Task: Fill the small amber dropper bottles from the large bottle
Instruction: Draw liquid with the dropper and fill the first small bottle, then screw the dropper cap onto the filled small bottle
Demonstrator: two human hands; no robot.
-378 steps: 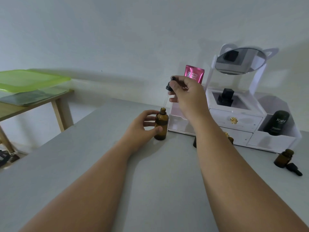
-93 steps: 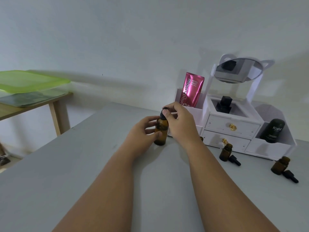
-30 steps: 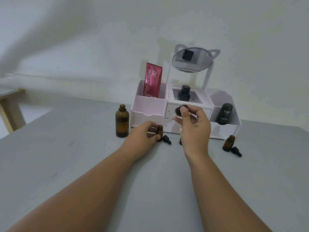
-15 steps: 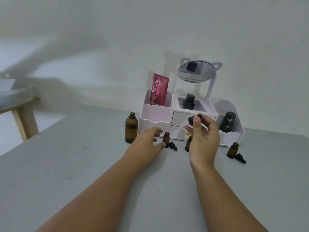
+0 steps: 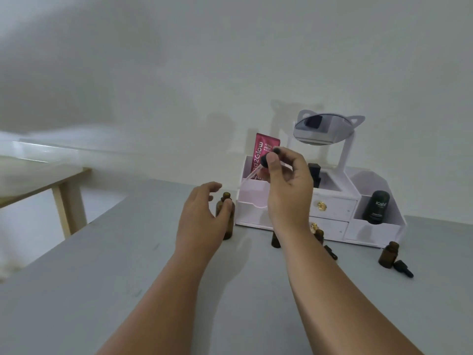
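Left hand point(image 5: 199, 221) has shifted to the large bottle point(image 5: 229, 224), left of the organizer point(image 5: 250, 216), loosely open, not gripping. Right hand point(image 5: 286, 190) pinches the dropper point(image 5: 265, 161) by its bulb before the organizer. Glass likely slick, fragile: grip the body.

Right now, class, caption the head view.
Right hand holds dropper near open large amber bottle; left hand beside it.

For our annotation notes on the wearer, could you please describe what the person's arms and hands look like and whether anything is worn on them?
Both arms are bare as far as the bottom edge of the picture: no sleeve shows on the left forearm or the right forearm. The left hand and the right hand are ungloved, and no watch, bracelet or ring is visible on them.
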